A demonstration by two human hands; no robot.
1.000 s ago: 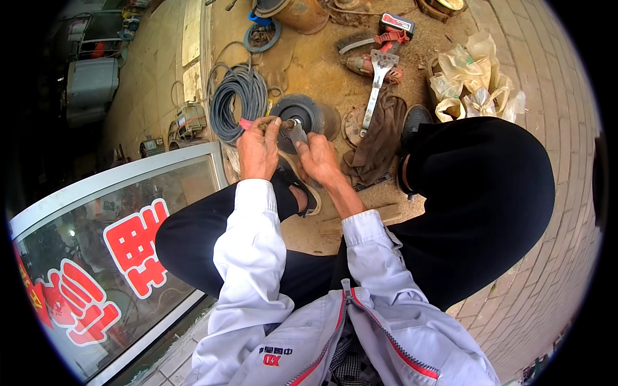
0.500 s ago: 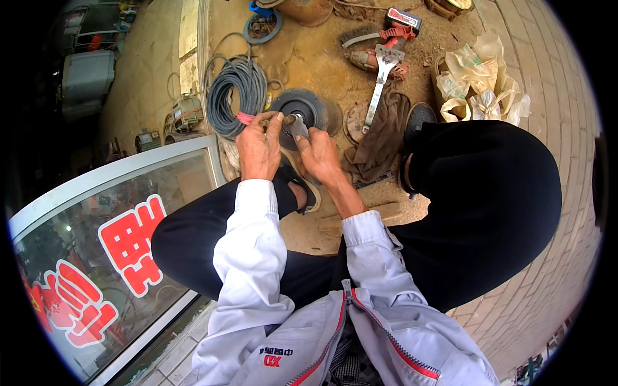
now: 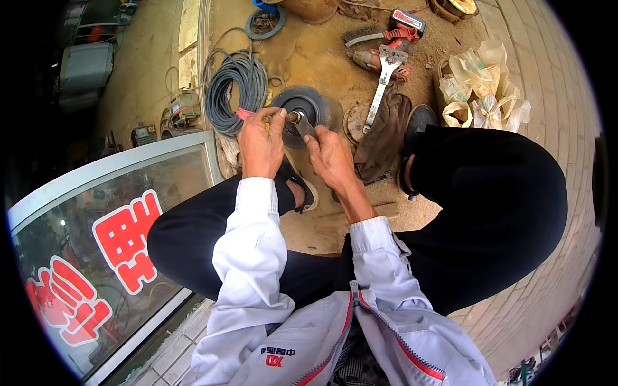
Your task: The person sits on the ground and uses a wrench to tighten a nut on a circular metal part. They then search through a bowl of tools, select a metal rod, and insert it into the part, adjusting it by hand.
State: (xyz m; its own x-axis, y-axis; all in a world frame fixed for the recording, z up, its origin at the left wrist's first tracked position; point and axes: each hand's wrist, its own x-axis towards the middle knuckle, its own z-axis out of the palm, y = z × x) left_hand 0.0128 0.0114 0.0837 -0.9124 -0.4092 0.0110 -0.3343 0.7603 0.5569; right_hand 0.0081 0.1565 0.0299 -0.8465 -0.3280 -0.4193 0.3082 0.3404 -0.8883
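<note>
My left hand (image 3: pixel 261 147) is closed, pinching a small brownish rod-like metal part (image 3: pixel 291 118) between thumb and fingers. My right hand (image 3: pixel 333 156) is wrapped round a flat metal blade (image 3: pixel 305 128), perhaps a scraper or knife; its handle is hidden in the palm. The blade's tip lies against or very near the small part. Just beyond both hands stands a dark round machine part (image 3: pixel 297 96) with a raised rim and a shiny centre. A coil of grey cable (image 3: pixel 255 87), bound with a pink tie, lies beside my left hand.
A red cordless power tool (image 3: pixel 370 60), a wire brush (image 3: pixel 362 36) and a long metal tool (image 3: pixel 380 96) lie beyond my right hand, near a brown cloth (image 3: pixel 381 151). Plastic bags (image 3: pixel 476 74) fill a box at right. A framed glass panel (image 3: pixel 187 174) stands at left.
My right hand has shifted slightly right and nearer to me, and more of the blade now shows. My left hand keeps its pinch in nearly the same place.
</note>
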